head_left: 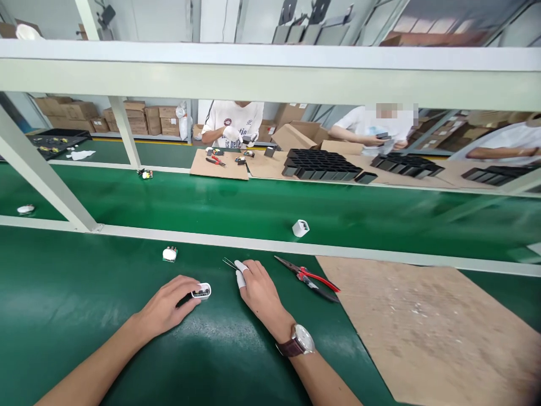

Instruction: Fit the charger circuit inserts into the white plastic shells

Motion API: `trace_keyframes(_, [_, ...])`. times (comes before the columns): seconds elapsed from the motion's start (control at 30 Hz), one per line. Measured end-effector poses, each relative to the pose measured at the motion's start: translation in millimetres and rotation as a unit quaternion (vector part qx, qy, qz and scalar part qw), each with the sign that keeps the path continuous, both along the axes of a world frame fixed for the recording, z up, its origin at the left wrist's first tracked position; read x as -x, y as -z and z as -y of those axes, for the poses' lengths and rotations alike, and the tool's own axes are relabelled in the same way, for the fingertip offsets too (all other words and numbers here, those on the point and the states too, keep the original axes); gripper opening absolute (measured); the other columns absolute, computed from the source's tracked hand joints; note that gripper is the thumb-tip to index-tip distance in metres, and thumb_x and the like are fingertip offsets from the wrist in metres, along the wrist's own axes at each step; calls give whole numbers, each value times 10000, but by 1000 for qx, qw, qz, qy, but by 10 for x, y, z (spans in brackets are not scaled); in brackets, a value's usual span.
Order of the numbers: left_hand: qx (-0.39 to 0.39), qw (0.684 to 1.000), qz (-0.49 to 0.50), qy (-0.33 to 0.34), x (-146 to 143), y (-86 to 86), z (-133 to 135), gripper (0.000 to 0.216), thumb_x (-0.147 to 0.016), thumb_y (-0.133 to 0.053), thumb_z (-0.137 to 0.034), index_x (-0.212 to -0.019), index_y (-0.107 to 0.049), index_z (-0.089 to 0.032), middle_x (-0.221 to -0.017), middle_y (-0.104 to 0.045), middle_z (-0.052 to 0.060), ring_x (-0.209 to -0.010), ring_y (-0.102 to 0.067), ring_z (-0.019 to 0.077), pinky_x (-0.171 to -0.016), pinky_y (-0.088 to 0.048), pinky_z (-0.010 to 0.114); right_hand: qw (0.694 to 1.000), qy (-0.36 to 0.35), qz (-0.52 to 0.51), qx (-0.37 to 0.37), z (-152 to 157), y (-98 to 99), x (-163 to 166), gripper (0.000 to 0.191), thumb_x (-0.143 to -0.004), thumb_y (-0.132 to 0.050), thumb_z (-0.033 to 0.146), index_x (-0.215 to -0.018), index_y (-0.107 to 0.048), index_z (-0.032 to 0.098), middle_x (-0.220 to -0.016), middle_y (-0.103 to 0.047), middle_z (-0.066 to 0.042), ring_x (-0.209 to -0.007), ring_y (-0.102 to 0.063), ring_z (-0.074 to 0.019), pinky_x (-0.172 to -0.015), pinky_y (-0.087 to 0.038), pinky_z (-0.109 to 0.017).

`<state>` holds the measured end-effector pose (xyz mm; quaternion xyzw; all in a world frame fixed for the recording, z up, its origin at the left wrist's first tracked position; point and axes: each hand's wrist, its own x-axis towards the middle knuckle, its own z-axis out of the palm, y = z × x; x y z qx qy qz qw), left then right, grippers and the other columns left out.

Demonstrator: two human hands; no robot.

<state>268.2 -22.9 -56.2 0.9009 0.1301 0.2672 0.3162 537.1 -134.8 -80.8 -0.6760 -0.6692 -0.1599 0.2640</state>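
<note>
Between the thumb and fingers of my left hand [171, 307] is a small white plastic housing [202, 292], its open end facing up and dark electronic parts visible inside. My right hand [262, 287], with white finger cots on two fingertips and a watch on the wrist, pinches thin metal tweezers [229, 263] whose tips point left. To the right of that hand lie long-nose pliers [307, 276] with red and black handles. Beyond my left hand sits a small circuit board with a white part [169, 254].
A brown board [431, 327] covers the bench on the right. Past a pale metal rail [236, 241], a white housing [301, 228] stands on the green belt. Across it, several people work beside rows of black cases [323, 165]. A frame beam [270, 82] crosses overhead.
</note>
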Motion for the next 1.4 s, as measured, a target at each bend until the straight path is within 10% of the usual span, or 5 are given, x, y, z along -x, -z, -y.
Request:
trace_keyframes(0.27, [78, 993, -53, -77, 5, 64, 66, 350, -967, -706, -320, -1280, -556, -285, -1215, -745, 27, -1116, -747, 226, -976, -619, 372, 987, -149, -45, -27, 200, -334, 374, 218, -981, -485, 71, -1062, -652, 187, -1018, -648, -87, -770, -620, -193, -647, -530, -343])
trace_keyframes(1.4, [68, 993, -58, -73, -5, 88, 77, 407, -968, -722, -291, -1328, -531, -293, -1245, -749, 34, -1151, -742, 229, -963, -622, 365, 988, -149, 31, 4, 186, -449, 456, 256, -912, -477, 12, -841, -633, 202, -984, -660, -91, -777, -573, -217, -643, -482, -380])
